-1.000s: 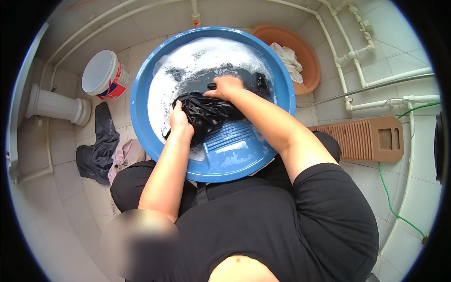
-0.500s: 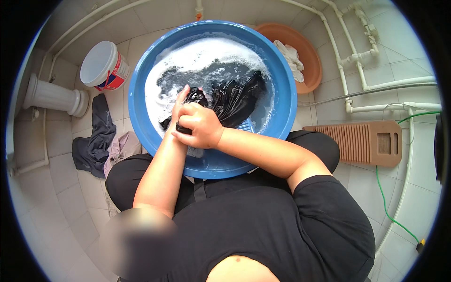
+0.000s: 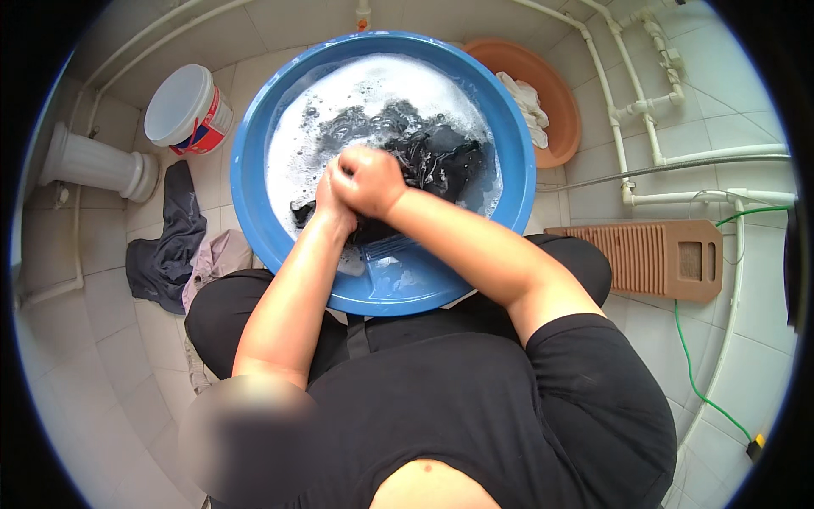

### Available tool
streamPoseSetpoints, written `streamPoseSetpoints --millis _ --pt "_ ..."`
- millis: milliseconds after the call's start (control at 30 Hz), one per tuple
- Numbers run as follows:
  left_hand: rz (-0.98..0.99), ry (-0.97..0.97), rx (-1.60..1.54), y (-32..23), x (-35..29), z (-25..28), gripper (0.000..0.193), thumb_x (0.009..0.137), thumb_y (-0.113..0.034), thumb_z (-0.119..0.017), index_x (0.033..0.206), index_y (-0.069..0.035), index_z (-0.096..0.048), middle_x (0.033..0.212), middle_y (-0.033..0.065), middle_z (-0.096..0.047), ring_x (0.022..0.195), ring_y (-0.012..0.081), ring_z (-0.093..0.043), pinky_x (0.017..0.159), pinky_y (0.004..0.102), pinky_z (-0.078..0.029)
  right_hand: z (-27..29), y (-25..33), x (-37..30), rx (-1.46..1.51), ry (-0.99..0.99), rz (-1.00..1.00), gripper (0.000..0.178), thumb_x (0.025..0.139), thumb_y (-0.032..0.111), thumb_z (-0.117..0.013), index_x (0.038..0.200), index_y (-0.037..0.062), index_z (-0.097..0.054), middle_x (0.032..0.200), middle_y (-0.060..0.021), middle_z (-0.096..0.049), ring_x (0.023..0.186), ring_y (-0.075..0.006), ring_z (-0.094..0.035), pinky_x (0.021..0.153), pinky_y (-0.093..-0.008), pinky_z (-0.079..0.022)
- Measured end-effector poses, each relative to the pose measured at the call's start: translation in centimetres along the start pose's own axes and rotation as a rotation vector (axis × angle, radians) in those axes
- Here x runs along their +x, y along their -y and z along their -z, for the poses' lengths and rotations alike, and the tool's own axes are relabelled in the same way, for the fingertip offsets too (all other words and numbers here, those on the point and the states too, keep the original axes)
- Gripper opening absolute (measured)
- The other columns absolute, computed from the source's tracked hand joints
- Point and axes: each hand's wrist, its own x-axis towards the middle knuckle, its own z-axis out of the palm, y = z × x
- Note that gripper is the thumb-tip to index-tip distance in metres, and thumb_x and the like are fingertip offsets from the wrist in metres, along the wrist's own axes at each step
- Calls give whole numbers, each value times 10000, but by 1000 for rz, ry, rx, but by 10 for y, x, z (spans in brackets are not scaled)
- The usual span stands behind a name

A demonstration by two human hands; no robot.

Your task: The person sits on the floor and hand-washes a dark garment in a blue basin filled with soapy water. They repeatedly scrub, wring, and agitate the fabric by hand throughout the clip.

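Note:
A large blue tub (image 3: 241,170) of sudsy water stands between my knees, with a wet black garment (image 3: 449,161) partly under the foam. My right hand (image 3: 371,180) is curled into a fist on top of my left hand (image 3: 332,204), the two pressed together over the cloth near the tub's middle. Black fabric emerges below and beside both hands, so they grip it, though my left fingers are mostly hidden. Close under my hands, a ribbed washing slope (image 3: 394,244) is moulded into the near side of the tub.
At the back right, an orange basin (image 3: 562,110) holds white cloth (image 3: 527,106). A brown washboard (image 3: 632,254) lies to the right, by pipes and a green cord (image 3: 691,365). Left are a white bucket (image 3: 180,106), a pedestal (image 3: 106,165), dark clothing (image 3: 170,246) and pale pink cloth (image 3: 219,259).
My right fist has moved up and slightly forward over my left hand. The left hand's raised fingers have folded in. The black garment has shifted and sits lower in the water.

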Motion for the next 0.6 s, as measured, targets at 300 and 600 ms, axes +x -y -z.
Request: streamPoseSetpoints --millis 300,600 --pt "-2 5 -251 -12 9 8 398 904 -298 -493 1109 44 -495 1060 176 -587 954 292 -593 810 409 -502 38 -93 34 -318 580 -472 718 693 668 -564 1022 30 -571 1054 -172 -604 1007 -329 -564 855 -395 -436" --pt "-175 0 -114 -11 10 0 331 904 -269 -491 1138 -35 -487 997 99 -585 894 208 -589 769 324 -498 20 -56 15 -61 255 42 265 705 280 -678 827 54 -614 953 -102 -596 920 -280 -572 776 -350 -473"
